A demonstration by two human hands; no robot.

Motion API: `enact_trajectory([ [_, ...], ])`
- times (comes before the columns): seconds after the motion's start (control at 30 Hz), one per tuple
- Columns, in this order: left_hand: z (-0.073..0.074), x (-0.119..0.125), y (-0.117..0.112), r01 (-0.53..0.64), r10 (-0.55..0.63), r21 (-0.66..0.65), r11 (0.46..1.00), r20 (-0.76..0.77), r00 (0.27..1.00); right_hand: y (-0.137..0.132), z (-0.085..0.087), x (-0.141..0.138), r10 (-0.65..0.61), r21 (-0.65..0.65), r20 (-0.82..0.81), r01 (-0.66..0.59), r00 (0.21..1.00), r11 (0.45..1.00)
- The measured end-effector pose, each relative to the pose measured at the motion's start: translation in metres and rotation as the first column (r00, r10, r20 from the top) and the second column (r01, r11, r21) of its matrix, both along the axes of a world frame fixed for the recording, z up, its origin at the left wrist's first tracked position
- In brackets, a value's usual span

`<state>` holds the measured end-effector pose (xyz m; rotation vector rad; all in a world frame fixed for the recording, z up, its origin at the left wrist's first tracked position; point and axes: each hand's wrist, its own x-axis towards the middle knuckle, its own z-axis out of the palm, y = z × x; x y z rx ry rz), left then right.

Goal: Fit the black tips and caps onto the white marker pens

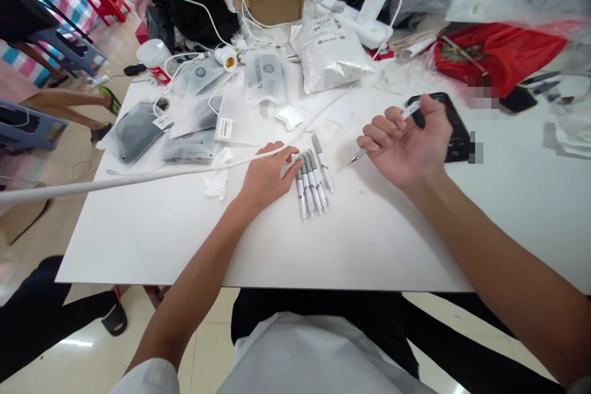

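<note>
My right hand [406, 144] is raised above the table, palm up, its fingers curled round a white and grey pen [410, 110]. The pen slants down to the left, with its metal tip pointing at the tabletop. Resting on the table, my left hand [270, 175] has thumb and forefinger apart at the upper ends of several similar pens [311, 188]. These lie side by side in a close row, grey grips away from me and white barrels toward me. One more pen [323, 163] lies at a slight angle just right of the row.
A white cable [184, 174] crosses in front of my left hand. Packaged grey pouches [184, 146] and a stuffed white bag [330, 52] lie farther back. A black phone-like device [455, 126] is behind my right hand, and a red bag [517, 52] sits at far right.
</note>
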<state>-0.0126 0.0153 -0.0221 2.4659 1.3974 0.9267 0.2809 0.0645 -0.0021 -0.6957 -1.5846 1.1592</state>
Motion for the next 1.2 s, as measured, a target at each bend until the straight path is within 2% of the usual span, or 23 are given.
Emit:
enact_trajectory([
  [0.13,0.0,0.0,0.0,-0.01,0.01,-0.056,0.998,-0.009,1.0,0.0,0.0,-0.002,0.024,0.1,0.006,-0.024,1.0,0.995],
  [0.23,0.004,0.0,-0.001,-0.019,0.019,-0.069,0.997,0.006,1.0,0.0,0.002,-0.004,0.004,0.007,-0.095,-0.003,0.995,1.0],
  [0.33,0.008,0.001,-0.003,-0.019,0.019,-0.065,0.998,0.009,1.0,0.001,0.004,-0.006,0.029,-0.092,-0.215,-0.05,0.976,0.994],
  [0.43,0.011,0.002,-0.005,-0.027,0.027,-0.063,0.998,0.003,1.0,0.002,0.004,-0.007,0.07,-0.101,-0.29,-0.103,0.955,0.99],
  [0.53,0.012,0.003,-0.006,-0.03,0.03,-0.09,0.996,-0.009,1.0,0.003,0.001,-0.005,0.06,-0.123,-0.336,-0.107,0.94,0.987],
  [0.63,0.016,0.003,-0.007,-0.079,0.074,-0.138,0.987,-0.038,0.997,0.006,-0.002,-0.003,-0.018,-0.202,-0.355,-0.057,0.935,0.978],
  [0.73,0.022,0.003,-0.009,-0.16,0.142,-0.251,0.955,-0.086,0.986,0.007,-0.004,-0.005,-0.179,-0.304,-0.331,0.075,0.927,0.95],
  [0.8,0.027,0.005,-0.01,-0.186,0.158,-0.31,0.932,-0.112,0.981,0.007,-0.005,-0.008,-0.249,-0.31,-0.304,0.152,0.919,0.939],
  [0.9,0.031,0.008,-0.013,-0.213,0.186,-0.325,0.921,-0.113,0.976,0.003,-0.006,-0.017,-0.289,-0.19,-0.28,0.242,0.916,0.952],
  [0.97,0.032,0.009,-0.014,-0.214,0.19,-0.299,0.93,-0.11,0.976,-0.003,-0.007,-0.022,-0.336,-0.04,-0.223,0.336,0.915,0.941],
  [1.03,0.032,0.01,-0.015,-0.217,0.192,-0.283,0.934,-0.112,0.975,-0.01,-0.007,-0.025,-0.381,0.164,-0.079,0.389,0.921,0.906],
  [1.07,0.032,0.01,-0.015,-0.218,0.193,-0.282,0.934,-0.112,0.975,-0.013,-0.008,-0.025,-0.393,0.289,0.015,0.372,0.92,0.882],
  [1.13,0.031,0.01,-0.014,-0.218,0.196,-0.281,0.935,-0.105,0.975,-0.017,-0.01,-0.025,-0.401,0.507,0.203,0.255,0.893,0.823],
  [1.2,0.03,0.009,-0.013,-0.218,0.203,-0.274,0.937,-0.083,0.976,-0.021,-0.014,-0.024,-0.387,0.617,0.354,0.099,0.851,0.781],
])
